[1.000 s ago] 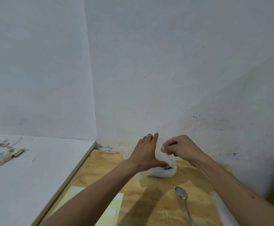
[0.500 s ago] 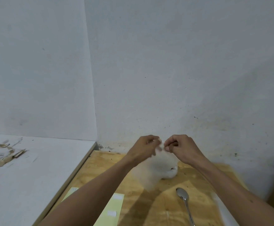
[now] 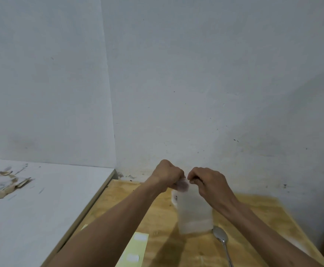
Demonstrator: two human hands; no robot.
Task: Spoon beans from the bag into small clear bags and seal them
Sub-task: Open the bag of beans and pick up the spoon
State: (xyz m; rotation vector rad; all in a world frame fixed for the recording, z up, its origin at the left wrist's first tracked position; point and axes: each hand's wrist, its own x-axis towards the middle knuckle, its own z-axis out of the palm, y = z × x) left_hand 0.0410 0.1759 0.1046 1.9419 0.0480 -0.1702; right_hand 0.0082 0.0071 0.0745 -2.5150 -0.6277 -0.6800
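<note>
Two hands meet above the plywood table [image 3: 157, 212], each pinching the top edge of a small clear bag [image 3: 194, 214] that hangs down between them. The left hand [image 3: 167, 175] has its fingers curled tight on the bag's upper left corner; the right hand [image 3: 208, 180] pinches the upper right corner, knuckles up. The bag is motion-blurred, so whether it holds any beans cannot be told, though it looks pale and see-through. Behind its left edge a bit of a white bag [image 3: 174, 198] with a dark mark shows, resting on the table near the wall [image 3: 195, 83]. A metal spoon [image 3: 222, 241] lies on the table just beside the hanging bag's lower right corner, bowl toward the wall. A yellow sheet of white stickers [image 3: 133, 251] lies under the left forearm. To the left sits a white surface [image 3: 41, 209] with scattered tan flakes [image 3: 7, 184].
</note>
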